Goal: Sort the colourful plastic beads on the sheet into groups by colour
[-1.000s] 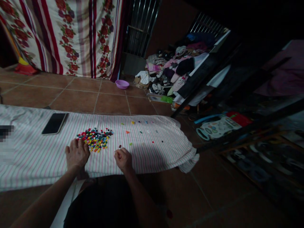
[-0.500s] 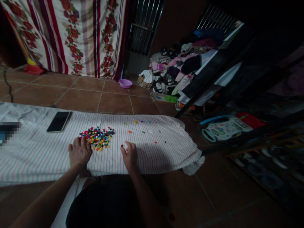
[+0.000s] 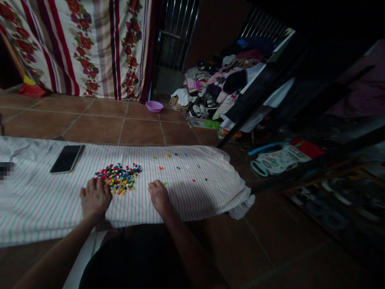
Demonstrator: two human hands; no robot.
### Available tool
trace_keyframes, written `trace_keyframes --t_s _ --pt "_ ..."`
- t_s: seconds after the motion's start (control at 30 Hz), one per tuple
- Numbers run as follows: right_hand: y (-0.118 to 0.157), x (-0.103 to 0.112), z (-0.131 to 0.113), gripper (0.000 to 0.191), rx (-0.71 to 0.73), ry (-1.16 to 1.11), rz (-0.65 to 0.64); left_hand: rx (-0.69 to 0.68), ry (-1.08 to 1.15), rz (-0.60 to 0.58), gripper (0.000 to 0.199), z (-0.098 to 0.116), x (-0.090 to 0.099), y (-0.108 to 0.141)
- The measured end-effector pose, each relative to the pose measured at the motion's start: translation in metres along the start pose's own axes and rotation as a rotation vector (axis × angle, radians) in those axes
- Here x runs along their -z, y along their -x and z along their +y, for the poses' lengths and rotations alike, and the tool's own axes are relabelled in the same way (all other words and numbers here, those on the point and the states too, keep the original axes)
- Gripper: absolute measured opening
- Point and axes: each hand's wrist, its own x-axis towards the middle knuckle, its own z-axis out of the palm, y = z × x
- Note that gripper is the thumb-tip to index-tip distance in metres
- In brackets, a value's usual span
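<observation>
A heap of small colourful pieces (image 3: pixel 120 178), like tiny plastic bricks or beads, lies on a striped cloth (image 3: pixel 207 200). My left hand (image 3: pixel 95 197) rests palm down at the heap's near left edge, fingers stretched out. To the right of the heap, my right hand (image 3: pixel 159 196) is closed low over the cloth, thumb and fingers drawn together; whatever they hold is hidden. Just beyond its knuckles sits a yellow-green piece (image 3: pixel 165 183). Further right, small pieces lie apart in loose groups, among them an orange one (image 3: pixel 161 168), a yellow one (image 3: pixel 167 155) and a red one (image 3: pixel 194 180).
A phone (image 3: pixel 66 159) lies on the cloth left of the heap. Across the tiled floor are a purple basin (image 3: pixel 154 106), a floral curtain (image 3: pixel 99 48) and a pile of clothes (image 3: pixel 216 82). A toy-like panel (image 3: pixel 278 160) is at right, near a dark slanting bar (image 3: pixel 240 130).
My right hand has turned and closed its fingers; the dark piece seen at its thumb is now out of sight. My left hand stays by the heap. The view has shifted slightly.
</observation>
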Motion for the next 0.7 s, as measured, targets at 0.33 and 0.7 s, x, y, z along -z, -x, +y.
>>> trace_keyframes --t_s 0.33,0.7 --pt "-0.005 0.012 0.005 0.013 -0.004 0.078 -0.088 0.008 -0.027 -0.033 0.053 0.005 0.009 0.000" --pt "-0.001 0.023 0.005 0.015 0.026 -0.015 -0.046 0.002 -0.049 -0.046 0.052 0.006 0.012 0.000"
